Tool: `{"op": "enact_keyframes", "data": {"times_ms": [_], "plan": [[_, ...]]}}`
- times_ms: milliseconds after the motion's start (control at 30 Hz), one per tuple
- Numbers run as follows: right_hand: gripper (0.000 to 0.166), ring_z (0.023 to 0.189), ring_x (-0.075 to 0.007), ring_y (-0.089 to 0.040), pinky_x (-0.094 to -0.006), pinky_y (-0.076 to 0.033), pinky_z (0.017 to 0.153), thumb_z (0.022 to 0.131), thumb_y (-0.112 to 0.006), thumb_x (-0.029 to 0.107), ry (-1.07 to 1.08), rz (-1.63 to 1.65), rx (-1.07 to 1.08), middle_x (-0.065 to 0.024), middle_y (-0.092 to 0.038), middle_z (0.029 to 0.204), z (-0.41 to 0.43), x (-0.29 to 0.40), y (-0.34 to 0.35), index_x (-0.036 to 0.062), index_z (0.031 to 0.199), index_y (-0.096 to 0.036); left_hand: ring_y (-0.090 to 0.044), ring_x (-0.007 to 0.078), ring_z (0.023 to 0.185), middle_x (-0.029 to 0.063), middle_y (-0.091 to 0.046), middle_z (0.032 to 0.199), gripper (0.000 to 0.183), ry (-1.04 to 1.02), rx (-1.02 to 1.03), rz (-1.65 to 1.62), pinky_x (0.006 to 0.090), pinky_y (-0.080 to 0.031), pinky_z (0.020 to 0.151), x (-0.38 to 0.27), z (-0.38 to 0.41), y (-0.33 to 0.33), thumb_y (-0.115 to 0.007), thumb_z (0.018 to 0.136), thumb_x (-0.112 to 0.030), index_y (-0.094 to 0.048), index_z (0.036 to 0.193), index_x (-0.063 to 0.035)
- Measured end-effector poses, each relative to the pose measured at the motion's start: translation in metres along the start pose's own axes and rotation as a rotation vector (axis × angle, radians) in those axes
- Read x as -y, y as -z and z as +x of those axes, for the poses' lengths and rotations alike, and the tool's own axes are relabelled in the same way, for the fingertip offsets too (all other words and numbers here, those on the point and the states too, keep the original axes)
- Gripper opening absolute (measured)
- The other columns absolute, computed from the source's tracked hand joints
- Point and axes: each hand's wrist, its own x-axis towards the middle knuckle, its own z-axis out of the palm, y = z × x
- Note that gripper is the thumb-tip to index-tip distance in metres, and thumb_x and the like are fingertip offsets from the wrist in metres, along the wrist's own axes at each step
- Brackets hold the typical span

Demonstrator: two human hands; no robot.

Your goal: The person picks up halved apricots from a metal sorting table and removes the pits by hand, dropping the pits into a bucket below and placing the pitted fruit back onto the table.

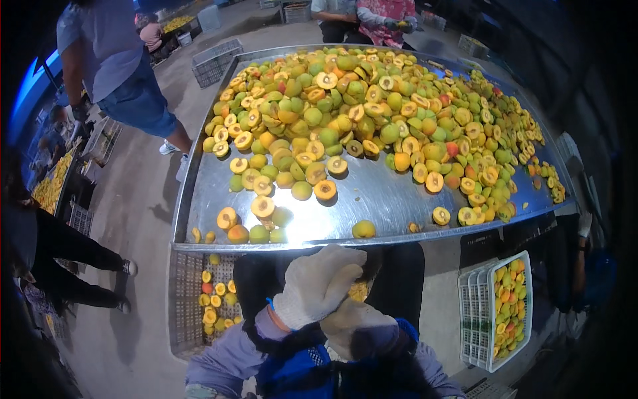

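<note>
My left hand, in a pale knit work glove, is raised before my lap, just below the near edge of a metal sorting table. Against its lower side rests my right hand, gloved as well and partly in shadow. Nothing shows in either hand, though the overlap hides the palms. A large heap of halved yellow-green stone fruit, apparently apricots, covers much of the tabletop. Closest to my hands lie a greenish-yellow fruit and a small cluster of halves near the rim.
A plastic crate with some fruit stands below the table, left of my legs. On my right, a white crate holds more fruit. A person in blue shorts stands beyond the left rim. Other people are at the far side.
</note>
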Motion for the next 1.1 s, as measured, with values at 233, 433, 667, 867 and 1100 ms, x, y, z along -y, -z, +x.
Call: {"op": "enact_keyframes", "data": {"times_ms": [233, 433, 667, 867, 1100], "plan": [[0.028, 0.055, -0.0114, -0.053, -0.0221, -0.041, 0.046, 0.094, -0.056, 0.031, -0.307, 0.911, 0.007, -0.0031, -0.055, 0.071, 0.0, 0.035, 0.012, 0.0039, 0.099, -0.058, -0.063, 0.0189, 0.077, 0.0161, -0.063, 0.1, 0.036, 0.251, 0.059, -0.798, 0.0294, -0.05, 0.068, 0.017, -0.009, -0.001, -0.044, 0.099, -0.028, -0.062, 0.106, 0.0025], [0.038, 0.063, -0.0144, -0.059, -0.0229, -0.045, 0.049, 0.092, -0.059, 0.029, -0.476, 1.324, -0.05, -0.0084, -0.059, 0.084, -0.012, 0.03, 0.009, 0.001, 0.116, -0.053, -0.063, 0.0224, 0.08, 0.0178, -0.061, 0.101, 0.044, 0.248, -0.038, -0.87, 0.0323, -0.051, 0.07, 0.017, -0.017, -0.016, -0.043, 0.1, -0.035, -0.061, 0.104, 0.004], [0.037, 0.079, -0.0167, -0.061, -0.0272, -0.05, 0.064, 0.092, -0.059, 0.027, -0.523, 1.475, -0.134, -0.0081, -0.06, 0.098, -0.014, 0.036, 0.002, 0.0033, 0.12, -0.052, -0.064, 0.0248, 0.081, 0.0188, -0.061, 0.1, 0.047, 0.169, -0.027, -0.827, 0.0333, -0.052, 0.071, 0.016, -0.016, -0.016, -0.044, 0.099, -0.04, -0.061, 0.099, 0.0032], [0.037, 0.089, -0.0156, -0.061, -0.0274, -0.052, 0.074, 0.091, -0.06, 0.024, -0.427, 1.605, -0.017, -0.0066, -0.061, 0.101, -0.016, 0.03, 0.001, 0.0035, 0.121, -0.053, -0.064, 0.025, 0.082, 0.0191, -0.061, 0.1, 0.046, 0.245, -0.126, -1.121, 0.0343, -0.053, 0.071, 0.008, -0.02, -0.026, -0.044, 0.099, -0.039, -0.061, 0.097, 0.0034], [0.031, 0.096, -0.0178, -0.061, -0.0287, -0.051, 0.081, 0.088, -0.064, 0.014, -0.255, 0.875, -0.069, -0.0072, -0.06, 0.104, -0.027, 0.017, -0.003, 0.0029, 0.115, -0.056, -0.063, 0.0226, 0.086, 0.0183, -0.061, 0.107, 0.031, 0.27, -0.006, -0.865, 0.0325, -0.052, 0.074, 0.003, -0.009, -0.013, -0.047, 0.096, -0.025, -0.061, 0.101, 0.0028]]}}
